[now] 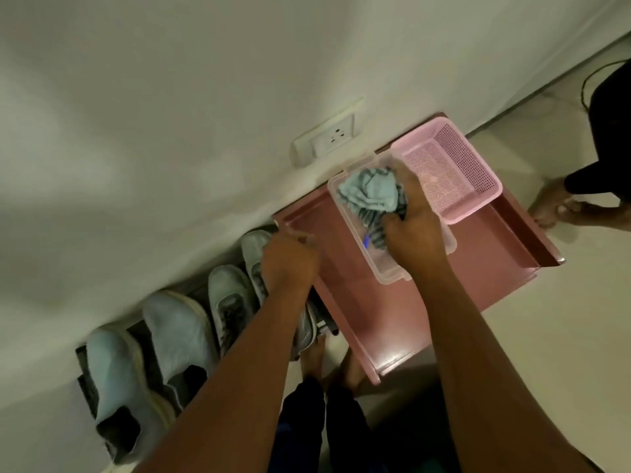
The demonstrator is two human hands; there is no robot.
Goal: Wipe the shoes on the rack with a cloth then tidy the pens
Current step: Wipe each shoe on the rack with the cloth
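Cloth (370, 192): bunched, pale blue with dark stripes, lying in the clear plastic tray (389, 268) on top of the pink cabinet (478, 278). Tray's long axis runs roughly 11 to 5 o'clock in the head view. Cloth fills the 11 o'clock end.

Right hand (411, 230): over the cloth's 4 o'clock side, fingers curled down into the striped folds and pinching them. Contact is plain. Whether the cloth is lifted clear of the tray floor cannot be told.

A small blue object (366, 241), possibly a pen, shows just under the cloth near the tray middle; too small to confirm.

Left hand (290, 264): at 9 o'clock from the cloth, well apart from it, at the cabinet's near-left edge above the grey sneaker (254, 254). Fingers look closed together; what they hold, if anything, cannot be told.

Shoes: four in a row on the low rack (83, 380), running from the cabinet toward 7 o'clock. Toes point toward the wall at about 11 o'clock, heels toward the person. Two grey sneakers lie nearest the cabinet; two pale slip-ons (170, 336) lie farther out.

Judgement: the cloth would travel toward 8 o'clock from the tray. Nearest shoe lies under the left hand, so the right arm would have to cross toward the left one.

Pink mesh basket (478, 199): touching the tray at 2 o'clock.
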